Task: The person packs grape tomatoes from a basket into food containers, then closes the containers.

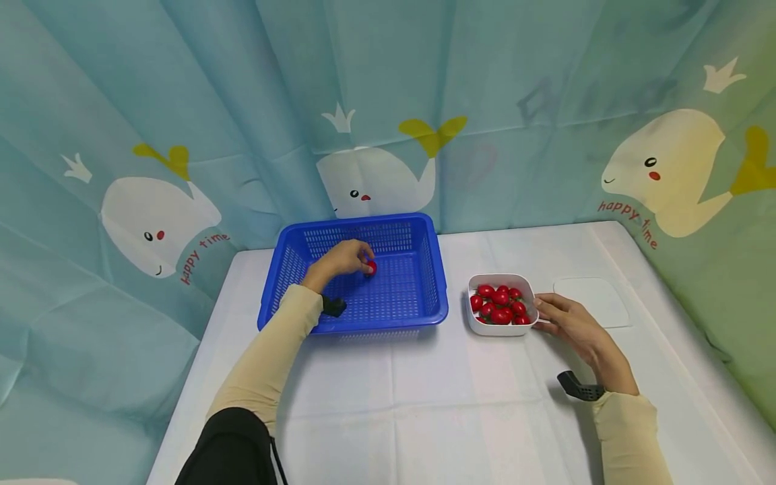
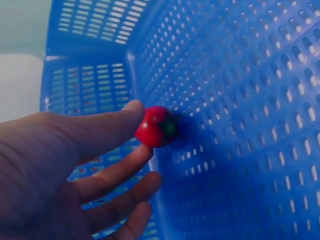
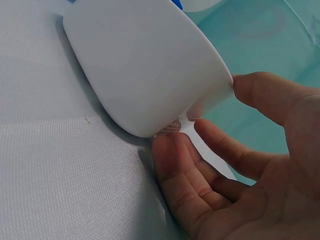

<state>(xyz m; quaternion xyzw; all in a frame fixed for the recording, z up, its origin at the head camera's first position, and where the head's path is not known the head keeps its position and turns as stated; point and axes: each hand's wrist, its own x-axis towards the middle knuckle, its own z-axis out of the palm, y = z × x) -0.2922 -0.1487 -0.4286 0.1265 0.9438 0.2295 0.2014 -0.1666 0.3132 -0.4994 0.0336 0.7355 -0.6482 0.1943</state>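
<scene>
Inside the blue perforated basket (image 1: 388, 323), my left hand (image 1: 344, 258) pinches a cherry tomato (image 2: 155, 127) between thumb and forefinger. The green stem end of that tomato faces away from the palm in the left wrist view, and the other fingers are spread below it. At the right, several cherry tomatoes (image 1: 500, 315) fill a small white container (image 1: 498, 330). My right hand (image 1: 572, 325) holds this container by its right end, thumb at the upper edge and fingers low by the corner in the right wrist view.
A flat, whitish lid-like piece (image 1: 593, 302) lies right of the container, behind the right hand. White cloth covers the table (image 1: 461, 417). A blue-green curtain (image 1: 376, 81) with whale prints hangs behind the table and along its sides.
</scene>
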